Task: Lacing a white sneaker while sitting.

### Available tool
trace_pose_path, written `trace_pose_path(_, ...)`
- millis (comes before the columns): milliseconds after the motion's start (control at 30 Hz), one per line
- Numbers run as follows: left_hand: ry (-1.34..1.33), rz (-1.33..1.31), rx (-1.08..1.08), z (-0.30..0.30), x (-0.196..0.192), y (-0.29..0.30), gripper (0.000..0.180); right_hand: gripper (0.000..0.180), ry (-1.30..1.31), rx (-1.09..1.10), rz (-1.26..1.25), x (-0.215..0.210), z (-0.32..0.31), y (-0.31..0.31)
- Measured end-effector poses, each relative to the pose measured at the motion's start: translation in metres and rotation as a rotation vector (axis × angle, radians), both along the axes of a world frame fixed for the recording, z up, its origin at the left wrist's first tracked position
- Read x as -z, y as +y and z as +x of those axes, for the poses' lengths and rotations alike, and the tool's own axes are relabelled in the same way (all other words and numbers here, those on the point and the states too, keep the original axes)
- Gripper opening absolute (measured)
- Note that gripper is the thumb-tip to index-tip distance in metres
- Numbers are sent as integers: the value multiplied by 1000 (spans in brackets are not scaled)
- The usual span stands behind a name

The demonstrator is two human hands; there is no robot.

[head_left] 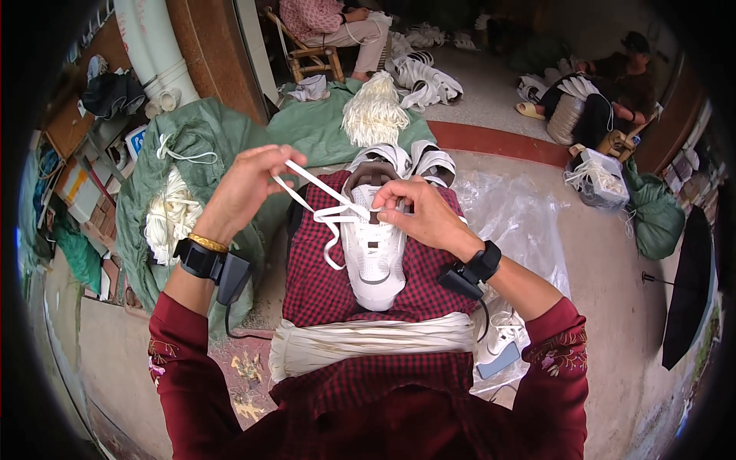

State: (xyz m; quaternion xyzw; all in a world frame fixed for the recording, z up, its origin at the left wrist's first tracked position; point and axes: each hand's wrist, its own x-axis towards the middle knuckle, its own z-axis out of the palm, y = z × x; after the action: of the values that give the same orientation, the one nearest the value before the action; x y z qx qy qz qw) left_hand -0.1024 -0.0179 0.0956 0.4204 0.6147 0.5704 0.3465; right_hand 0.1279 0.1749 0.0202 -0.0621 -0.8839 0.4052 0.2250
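A white sneaker [373, 253] lies toe-toward-me on the red checked cloth [314, 284] over my lap. My left hand [249, 180] pinches a flat white shoelace [318, 188] and holds it taut up and to the left. My right hand [418, 211] grips the lace at the sneaker's top eyelets, near the tongue. A loose loop of lace hangs down the sneaker's left side. A thick bundle of white laces [368, 341] lies across my lap below the sneaker. Both wrists wear black bands with small devices.
More white sneakers [429, 161] lie beyond my knees, one more [502, 345] in clear plastic at my right. Green sacks [192, 153] hold lace bundles [170, 215]; another bundle [373, 111] lies ahead. Two other people sit at the back with shoes around them. A black umbrella [690, 284] leans at right.
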Motion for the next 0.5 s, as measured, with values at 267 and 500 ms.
trace_pose_path(267,-228,27,-160,-47,16,-20,35,9,11,29,-227,-2,30,15)
trace_pose_path(500,119,-91,-342,-82,11,-38,38,12,-140,214,-8,-19,80,51)
